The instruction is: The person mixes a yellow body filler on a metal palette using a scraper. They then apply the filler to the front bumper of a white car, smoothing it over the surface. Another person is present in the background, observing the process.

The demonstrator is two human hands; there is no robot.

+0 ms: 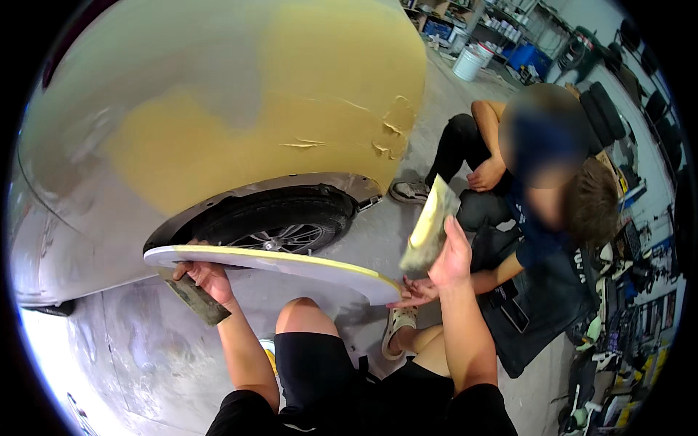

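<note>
A long curved grey panel (305,269) with yellow filler along its upper edge lies across in front of the car wheel. My left hand (207,280) is closed at the panel's left end and also grips a flat, smeared spreader (196,299); fingertips show above the panel edge. Raised at the right, my right hand (452,258) is closed on a second spreader (430,225), which carries a thick strip of yellow filler. A co-worker's hand (417,291) touches the panel's right end.
Yellow filler covers much of the grey car body (334,80), with rough ridges above the wheel (276,229). A co-worker crouches close at the right, a phone (515,315) by their legs. A white bucket (469,62) and crowded shelves (502,25) stand farther back.
</note>
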